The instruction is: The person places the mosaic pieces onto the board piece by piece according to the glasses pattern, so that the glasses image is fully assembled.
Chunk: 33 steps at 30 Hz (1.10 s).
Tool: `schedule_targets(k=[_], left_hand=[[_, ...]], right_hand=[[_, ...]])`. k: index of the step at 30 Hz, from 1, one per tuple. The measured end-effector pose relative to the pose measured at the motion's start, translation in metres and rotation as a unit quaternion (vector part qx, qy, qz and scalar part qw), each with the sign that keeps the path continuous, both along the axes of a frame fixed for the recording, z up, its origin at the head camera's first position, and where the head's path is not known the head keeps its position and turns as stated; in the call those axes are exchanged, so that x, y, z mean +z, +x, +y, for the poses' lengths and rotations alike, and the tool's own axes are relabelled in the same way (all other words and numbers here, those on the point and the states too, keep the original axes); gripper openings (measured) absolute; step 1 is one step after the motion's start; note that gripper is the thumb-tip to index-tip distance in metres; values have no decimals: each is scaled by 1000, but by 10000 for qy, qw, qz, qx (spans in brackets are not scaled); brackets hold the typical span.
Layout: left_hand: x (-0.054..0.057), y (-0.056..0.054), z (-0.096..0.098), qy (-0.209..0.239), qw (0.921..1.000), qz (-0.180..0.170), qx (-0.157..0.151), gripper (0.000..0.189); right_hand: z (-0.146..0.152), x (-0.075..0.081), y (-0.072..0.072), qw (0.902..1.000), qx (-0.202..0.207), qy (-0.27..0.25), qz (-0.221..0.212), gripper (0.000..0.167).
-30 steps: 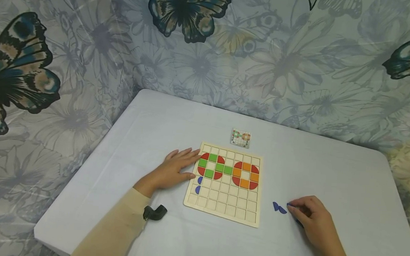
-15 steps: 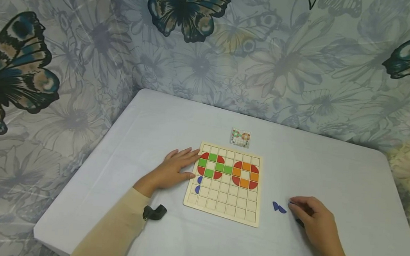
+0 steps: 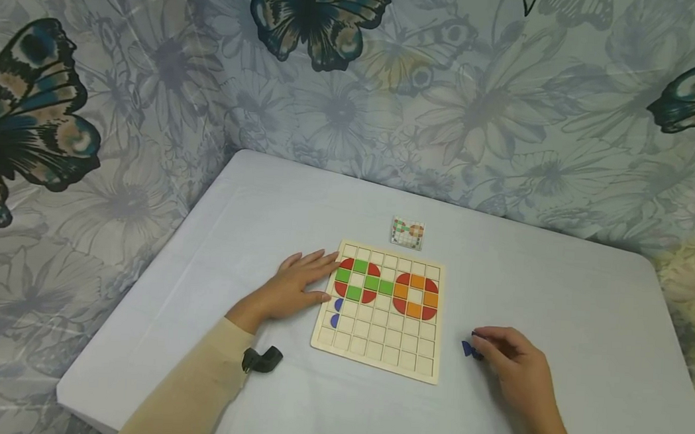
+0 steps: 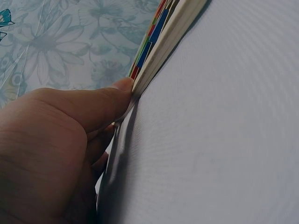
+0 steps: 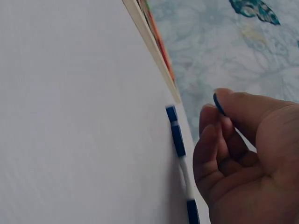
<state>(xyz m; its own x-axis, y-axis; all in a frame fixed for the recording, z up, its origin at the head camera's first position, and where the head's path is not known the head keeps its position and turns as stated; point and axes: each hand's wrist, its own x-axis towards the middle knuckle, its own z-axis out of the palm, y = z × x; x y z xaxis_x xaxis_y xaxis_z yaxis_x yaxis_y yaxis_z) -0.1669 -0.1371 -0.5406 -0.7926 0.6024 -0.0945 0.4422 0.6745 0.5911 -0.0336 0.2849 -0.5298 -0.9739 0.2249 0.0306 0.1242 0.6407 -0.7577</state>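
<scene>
A pale wooden grid board (image 3: pixel 369 346) lies on the table with red, green and orange pieces set in two ring patterns. Two blue half-circle pieces (image 3: pixel 334 320) sit in its left column. Along the board's left edge rests my left hand (image 3: pixel 295 285), fingers stretched out, the thumb (image 4: pixel 105 102) touching the side. My right hand (image 3: pixel 517 373) is right of the board, pinching a small blue piece (image 5: pixel 218 104) between thumb and fingertips, just above the table. Below it lie more loose blue pieces (image 3: pixel 467 348), partly hidden by the hand; the right wrist view shows another blue piece (image 5: pixel 192 212) nearer the camera.
Behind the board lies a small pattern card (image 3: pixel 407 233) printed with a similar coloured design. A white cloth covers the table (image 3: pixel 582 291). Black devices (image 3: pixel 263 359) are at both wrists. A wall hanging with butterflies (image 3: pixel 312 16) stands close behind.
My right hand has shifted left toward the board with the blue piece, and now partly covers the loose blue pieces. The left hand and the board stay as they were.
</scene>
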Motion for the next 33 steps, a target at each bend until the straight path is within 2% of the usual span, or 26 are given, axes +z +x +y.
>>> schedule_targets(k=[4, 11, 22, 33], left_hand=[[1, 0, 0, 0, 10000, -4, 3, 74], [2, 0, 1, -28, 10000, -56, -5, 75], [-2, -2, 1, -81, 9999, -65, 52, 74], [1, -2, 1, -131, 9999, -37, 40, 74]], right_hand=[[-14, 3, -3, 9989, 259, -378, -39, 13], [-37, 6, -6, 9964, 438, -715, -153, 11], [-91, 1, -11, 9834, 1133, -1369, -361, 8], [-152, -2, -10, 9757, 1798, -1244, -138, 14]])
